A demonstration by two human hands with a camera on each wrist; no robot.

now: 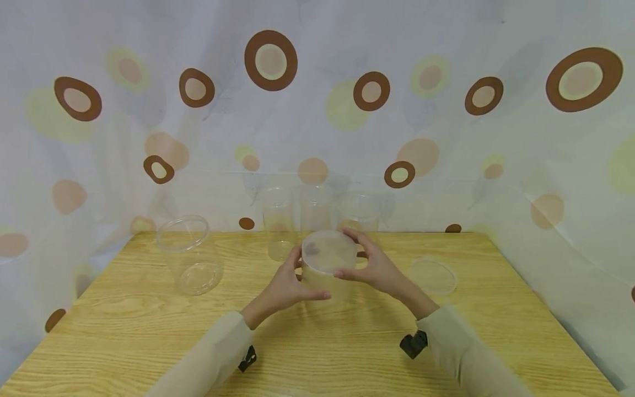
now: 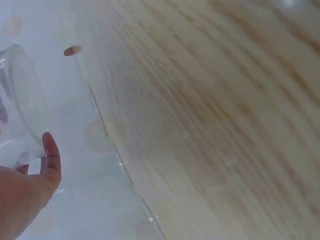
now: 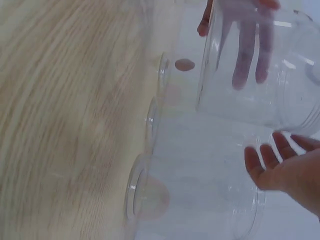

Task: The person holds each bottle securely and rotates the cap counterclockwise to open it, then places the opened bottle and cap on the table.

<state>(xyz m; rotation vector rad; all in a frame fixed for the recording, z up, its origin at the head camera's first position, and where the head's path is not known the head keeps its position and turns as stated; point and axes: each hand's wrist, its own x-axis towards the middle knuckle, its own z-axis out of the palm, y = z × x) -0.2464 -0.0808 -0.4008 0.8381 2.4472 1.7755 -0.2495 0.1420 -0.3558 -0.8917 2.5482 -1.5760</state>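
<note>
Between my hands, above the wooden table [image 1: 322, 353], is a clear plastic jar [image 1: 322, 280] with a whitish, see-through round top [image 1: 329, 251]. My left hand [image 1: 280, 286] grips its left side, thumb at the front and fingers behind. The fingers [image 3: 245, 55] show through the clear wall in the right wrist view. My right hand [image 1: 379, 270] holds the right edge of the jar near the top, thumb at the front rim, fingers toward the back. In the left wrist view, part of the jar [image 2: 25, 95] appears beside my fingers at the left edge.
Behind my hands stand three clear containers: a left one [image 1: 279, 220], a middle one [image 1: 316, 207] and a wider right one [image 1: 362, 208]. A larger clear container [image 1: 193, 256] stands at the left. A thin clear disc [image 1: 432, 275] lies at right. A patterned sheet [image 1: 317, 121] hangs behind.
</note>
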